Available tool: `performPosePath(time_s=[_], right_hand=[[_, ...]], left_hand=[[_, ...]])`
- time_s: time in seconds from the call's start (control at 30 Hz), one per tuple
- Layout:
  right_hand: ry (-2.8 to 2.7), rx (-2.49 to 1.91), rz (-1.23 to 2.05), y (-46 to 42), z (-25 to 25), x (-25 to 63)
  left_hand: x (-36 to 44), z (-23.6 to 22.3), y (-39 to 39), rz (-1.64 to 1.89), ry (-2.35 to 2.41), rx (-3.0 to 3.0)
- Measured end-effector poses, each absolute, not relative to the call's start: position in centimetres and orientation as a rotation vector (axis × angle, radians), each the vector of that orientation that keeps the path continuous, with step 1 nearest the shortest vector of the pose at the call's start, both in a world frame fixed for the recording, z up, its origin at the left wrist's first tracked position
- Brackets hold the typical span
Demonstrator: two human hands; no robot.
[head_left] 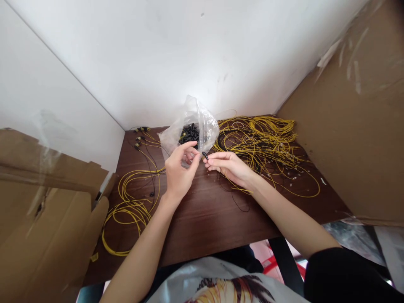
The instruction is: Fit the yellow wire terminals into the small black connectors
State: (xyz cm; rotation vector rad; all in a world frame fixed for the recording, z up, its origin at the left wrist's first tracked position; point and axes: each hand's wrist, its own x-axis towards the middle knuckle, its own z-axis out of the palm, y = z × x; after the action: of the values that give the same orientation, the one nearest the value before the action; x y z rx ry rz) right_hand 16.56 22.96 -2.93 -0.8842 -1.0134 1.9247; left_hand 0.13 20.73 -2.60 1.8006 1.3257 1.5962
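In front of the plastic bag, my right hand [232, 166] pinches a small black tube-shaped part [205, 155] between thumb and fingers. Just to its left is my left hand [180, 172], its thumb tip meeting a fingertip and its index finger raised. Whatever that pinch holds is too small to make out. Behind both hands stands the clear plastic bag [210, 128], its mouth facing me. Many black parts [189, 134] of a similar look lie inside it.
Thin yellow cables [259, 134] lie tangled at the right rear of the brown table [202, 227]. More yellow cable loops [124, 210] lie at left, with black-and-yellow ends [139, 142] near the wall. Cardboard [350, 126] rises at right, and more cardboard [47, 219] at left.
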Motion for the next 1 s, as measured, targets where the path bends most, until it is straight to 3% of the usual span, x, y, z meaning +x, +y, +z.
performPosePath(time_s=[0.4,1.0], right_hand=[[-0.653,-0.623,2.349,23.48,-2.94,16.83],[-0.546,-0.759,2.346,23.02,-2.56,16.49]], left_hand=[[0.09,-2.55,20.51,1.619,1.257,1.997],[0.25,-2.91,20.67,1.640,1.264,2.008]])
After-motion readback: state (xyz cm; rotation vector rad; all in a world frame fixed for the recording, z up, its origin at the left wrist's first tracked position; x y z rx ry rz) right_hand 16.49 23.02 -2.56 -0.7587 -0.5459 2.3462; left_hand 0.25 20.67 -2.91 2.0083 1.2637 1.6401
